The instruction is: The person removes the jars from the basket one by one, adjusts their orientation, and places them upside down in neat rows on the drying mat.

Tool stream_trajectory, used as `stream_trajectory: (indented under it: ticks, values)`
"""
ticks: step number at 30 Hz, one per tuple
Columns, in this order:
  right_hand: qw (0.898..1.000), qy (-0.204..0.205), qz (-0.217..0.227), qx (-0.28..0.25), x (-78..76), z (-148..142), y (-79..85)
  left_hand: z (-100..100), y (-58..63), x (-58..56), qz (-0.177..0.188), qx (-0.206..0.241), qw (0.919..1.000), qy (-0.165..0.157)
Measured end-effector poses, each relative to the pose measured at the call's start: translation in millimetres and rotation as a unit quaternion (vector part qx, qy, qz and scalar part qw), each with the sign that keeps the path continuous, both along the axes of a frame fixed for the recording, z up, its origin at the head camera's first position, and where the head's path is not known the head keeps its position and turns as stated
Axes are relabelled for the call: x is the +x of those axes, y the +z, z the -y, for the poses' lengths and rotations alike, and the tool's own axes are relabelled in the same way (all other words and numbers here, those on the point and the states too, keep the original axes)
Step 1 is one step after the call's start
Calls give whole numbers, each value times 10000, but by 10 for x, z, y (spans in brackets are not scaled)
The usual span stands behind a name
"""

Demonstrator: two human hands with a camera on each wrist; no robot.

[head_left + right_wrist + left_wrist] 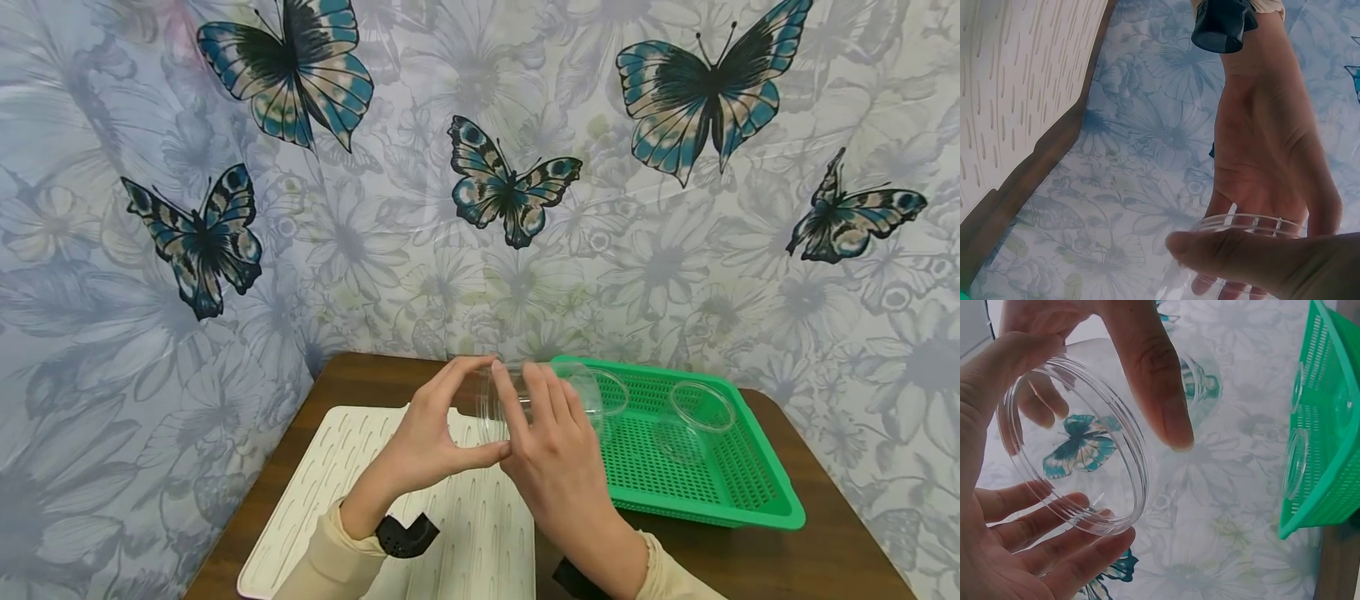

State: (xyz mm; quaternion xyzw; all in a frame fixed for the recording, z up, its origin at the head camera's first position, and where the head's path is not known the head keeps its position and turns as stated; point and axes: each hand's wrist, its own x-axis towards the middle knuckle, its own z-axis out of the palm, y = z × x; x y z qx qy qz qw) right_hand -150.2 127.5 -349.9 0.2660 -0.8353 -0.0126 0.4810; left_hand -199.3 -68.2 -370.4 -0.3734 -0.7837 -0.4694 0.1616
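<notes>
Both hands hold a clear plastic jar [484, 417] on its side above the table, its threaded, uncapped mouth toward the left hand. My left hand [423, 433] curves round the mouth end, thumb on one side and fingers on the other. In the left wrist view the jar's rim [1140, 481] faces the camera, with the left fingers [1066, 550] spread along it. My right hand [558, 458] grips the jar's body from the right. The right thumb [1235, 256] crosses in front of the jar in the right wrist view, hiding part of it.
A white ribbed mat [465, 533] lies on the brown wooden table [817, 533] at the left. To the right stands a green perforated basket [750, 517] with clear round containers [701, 408] in it. A butterfly-patterned cloth [420, 275] hangs behind the table.
</notes>
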Motion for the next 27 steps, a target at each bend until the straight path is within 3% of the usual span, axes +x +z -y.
stream_trajectory:
  ticks: [4, 11, 17, 20, 23, 25, 27]
  values:
    - [9995, 262, 197, 22, 13, -29, 12, 32, -17, 3, 215, 104, 9997, -42]
    - [9949, 641, 775, -91, 183, -114, 89, 53, -48, 5, 383, 386, 9967, -601]
    - [9769, 1300, 1587, -594, 356, -309, 289, 129, -28, 4, 371, 564, 9944, -818]
    - [9613, 1538, 2038, -1032, 386, -481, 415, 178, -6, 4, 361, 653, 9932, -892]
    - [9390, 1778, 2493, -1565, 347, -669, 493, 216, 10, 16, 402, 692, 9926, -911]
    - [9154, 2067, 2841, -1964, 294, -784, 491, 233, 18, 29, 444, 700, 9923, -923]
    - [8822, 2405, 3274, -2379, 238, -873, 440, 237, 23, 37, 472, 718, 9916, -969]
